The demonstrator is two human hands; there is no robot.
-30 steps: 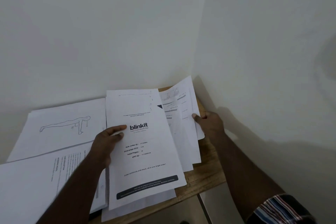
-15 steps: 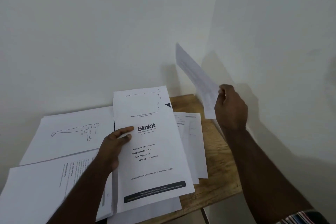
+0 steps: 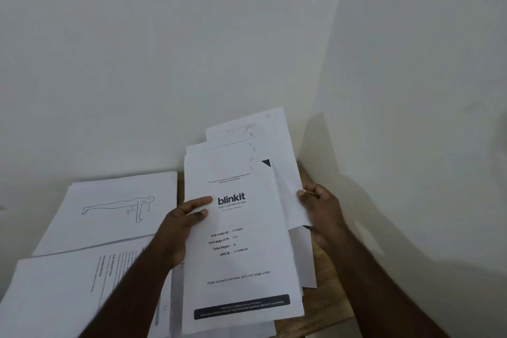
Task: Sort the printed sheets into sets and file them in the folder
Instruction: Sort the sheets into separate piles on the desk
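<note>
Head view: a small wooden table point(image 3: 323, 307) sits in a white wall corner. On it the cover sheet point(image 3: 241, 250), marked "blinkit", tops a fanned stack; the left hand point(image 3: 179, 228) grips its left edge, thumb on top. Right of the cover, the right hand point(image 3: 321, 208) pinches a loose sheet point(image 3: 285, 173) tucked behind the stack. Left of the cover lie the figure sheet point(image 3: 109, 214) and a text sheet point(image 3: 68, 291). No folder shows.

The fan could slip out of order if either grip loosens.

Half a second ago the right hand held that sheet raised near the wall; now it is down at the stack.
</note>
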